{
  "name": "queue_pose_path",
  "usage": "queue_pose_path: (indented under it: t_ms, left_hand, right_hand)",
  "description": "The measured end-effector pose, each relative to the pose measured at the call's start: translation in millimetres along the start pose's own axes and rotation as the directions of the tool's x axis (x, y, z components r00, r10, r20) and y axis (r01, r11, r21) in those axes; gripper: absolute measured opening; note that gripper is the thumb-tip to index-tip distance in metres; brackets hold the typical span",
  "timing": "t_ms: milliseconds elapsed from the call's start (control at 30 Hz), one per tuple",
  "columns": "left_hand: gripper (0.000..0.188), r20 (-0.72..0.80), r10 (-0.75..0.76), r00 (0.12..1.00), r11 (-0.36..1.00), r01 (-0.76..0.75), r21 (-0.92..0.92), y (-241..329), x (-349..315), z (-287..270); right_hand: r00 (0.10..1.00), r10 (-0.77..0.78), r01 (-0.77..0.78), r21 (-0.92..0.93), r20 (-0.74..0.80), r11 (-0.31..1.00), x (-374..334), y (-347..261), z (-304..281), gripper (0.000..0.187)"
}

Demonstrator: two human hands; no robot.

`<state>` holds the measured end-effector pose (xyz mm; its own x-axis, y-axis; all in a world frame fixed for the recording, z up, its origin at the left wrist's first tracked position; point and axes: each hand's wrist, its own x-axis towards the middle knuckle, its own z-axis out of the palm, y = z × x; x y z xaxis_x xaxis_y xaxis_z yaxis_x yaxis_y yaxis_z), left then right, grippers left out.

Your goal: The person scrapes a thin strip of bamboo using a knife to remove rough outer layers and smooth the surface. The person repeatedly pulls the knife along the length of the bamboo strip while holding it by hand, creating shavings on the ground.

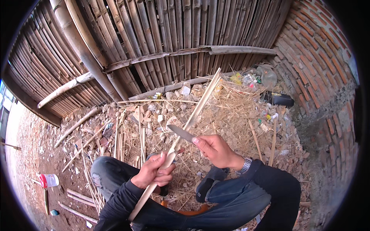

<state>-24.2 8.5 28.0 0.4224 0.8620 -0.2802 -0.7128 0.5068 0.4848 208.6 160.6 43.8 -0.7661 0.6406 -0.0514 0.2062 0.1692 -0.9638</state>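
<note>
A long pale strip of split bamboo (201, 101) slants from my lap up toward the fence. My left hand (155, 171) is wrapped round its lower part. In my right hand (216, 149) is a knife, with the thumb pressed along the top near the blade. The knife's broad grey blade (180, 132) lies across the strip, a little above my left hand, and its tip points left. My right fingers hide the knife's handle. Shavings and straw (219, 111) cover the ground beneath.
A bamboo fence (173, 30) stands ahead and a brick wall (308, 65) rises at the right. Near their corner lie a black case (277, 99) and a clear plastic container (268, 77). Several bamboo strips (119, 142) and a red-and-white cup (49, 180) lie at the left.
</note>
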Motion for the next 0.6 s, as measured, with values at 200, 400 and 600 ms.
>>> queue_pose_path:
  t_ms: [200, 400, 600]
  left_hand:
    - [0.050, -0.042, 0.139, 0.989, 0.947, -0.121, 0.298, -19.4, 8.5, -13.8]
    - [0.050, -0.086, 0.266, 0.960, 0.727, -0.141, 0.672, -30.2, 18.8, -6.4]
    - [0.048, -0.109, 0.423, 0.899, 0.481, -0.121, 0.868, -40.7, 26.0, -7.8]
  right_hand:
    - [0.994, -0.024, 0.030, 0.057, -0.110, 0.998, 3.8, -17.2, -6.5, 0.039]
    - [0.993, 0.016, -0.022, -0.053, -0.118, 0.998, -0.6, -9.8, 7.9, 0.028]
    - [0.998, 0.023, -0.032, -0.189, -0.051, 0.981, 2.2, -2.4, 4.9, 0.020]
